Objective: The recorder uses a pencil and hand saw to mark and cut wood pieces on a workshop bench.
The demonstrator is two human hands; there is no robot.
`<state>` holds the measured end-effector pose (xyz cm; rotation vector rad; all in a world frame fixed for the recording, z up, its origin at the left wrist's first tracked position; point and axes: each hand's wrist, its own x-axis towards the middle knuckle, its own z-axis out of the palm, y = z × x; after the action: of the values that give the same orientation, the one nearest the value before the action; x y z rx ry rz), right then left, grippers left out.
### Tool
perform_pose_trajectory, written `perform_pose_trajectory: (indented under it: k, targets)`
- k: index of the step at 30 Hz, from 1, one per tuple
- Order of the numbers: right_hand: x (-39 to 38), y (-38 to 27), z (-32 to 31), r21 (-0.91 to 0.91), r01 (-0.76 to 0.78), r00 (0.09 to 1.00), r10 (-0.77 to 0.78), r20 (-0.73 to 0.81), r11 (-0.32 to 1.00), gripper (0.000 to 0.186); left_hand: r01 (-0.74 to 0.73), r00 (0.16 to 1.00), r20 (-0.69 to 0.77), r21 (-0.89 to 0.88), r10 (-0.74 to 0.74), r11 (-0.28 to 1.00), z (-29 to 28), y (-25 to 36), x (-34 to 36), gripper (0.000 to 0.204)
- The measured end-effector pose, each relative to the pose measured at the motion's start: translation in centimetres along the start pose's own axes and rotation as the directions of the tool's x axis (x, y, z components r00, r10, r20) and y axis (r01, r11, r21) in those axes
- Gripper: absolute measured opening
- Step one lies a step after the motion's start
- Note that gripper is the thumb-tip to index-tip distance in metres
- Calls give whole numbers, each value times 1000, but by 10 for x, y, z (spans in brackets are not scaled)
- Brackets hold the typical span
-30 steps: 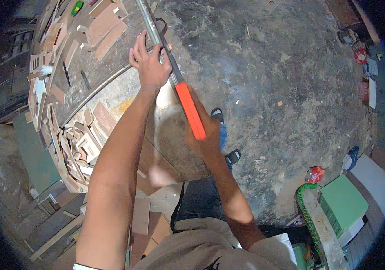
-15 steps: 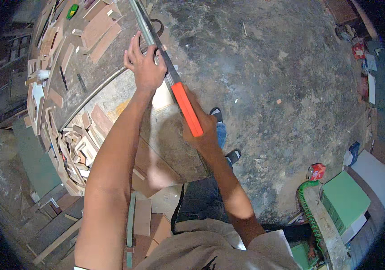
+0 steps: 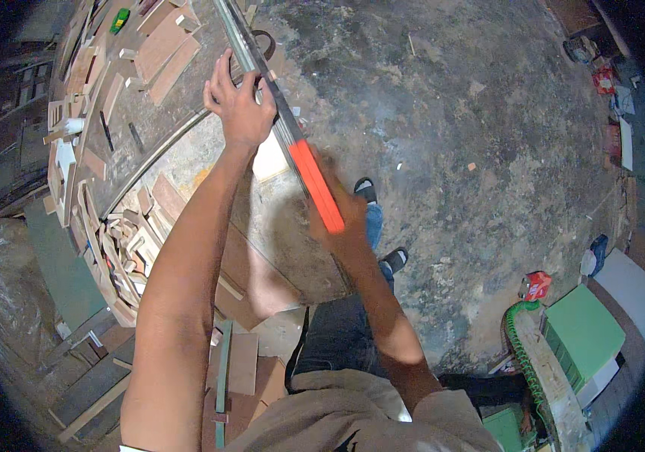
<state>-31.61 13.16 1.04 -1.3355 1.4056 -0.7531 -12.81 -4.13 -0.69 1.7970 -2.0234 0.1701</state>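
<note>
A long metal bar point(image 3: 239, 38) runs diagonally from the top centre toward me. My left hand point(image 3: 241, 104) holds it with bent fingers, the outer ones partly lifted. Along the bar lies a dark strip with a bright orange handle or block point(image 3: 315, 186); what tool this is, I cannot make out for sure. My right hand point(image 3: 345, 215) grips the orange piece from behind, its fingers mostly hidden and blurred. A pale board point(image 3: 266, 162) shows beneath, just left of the bar.
A work surface point(image 3: 119, 173) on the left holds several plywood offcuts point(image 3: 172, 68) and a green object point(image 3: 120, 20). Two sandaled feet point(image 3: 365, 188) show right of the bar. At lower right are a green coiled hose point(image 3: 522, 346), a green panel point(image 3: 582, 324) and a red box point(image 3: 537, 285).
Over the last second my left hand and the bar have shifted slightly left in view. My right hand stays on the orange piece, which has moved slightly up and back down.
</note>
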Motion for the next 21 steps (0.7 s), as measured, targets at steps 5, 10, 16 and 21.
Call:
perform_pose_trajectory:
  k: [5, 10, 16, 21]
  targets:
    - [-36, 23, 3, 36, 283, 948, -274, -161, 958, 77, -3, 1000, -12, -6, 3, 1000, -1, -2, -2, 26]
    - [-160, 32, -35, -150, -34, 996, 45, 73, 988, 82, 44, 999, 18, 1, -44, 999, -4, -7, -5, 26]
    - [-34, 22, 8, -17, 376, 901, -370, -229, 927, 82, 10, 1000, -7, -2, -10, 1000, -4, 0, 1, 26]
    - [-12, 30, 21, -150, 381, 873, -409, -267, 912, 76, -22, 1000, -17, 6, 22, 1000, 0, 0, 4, 27]
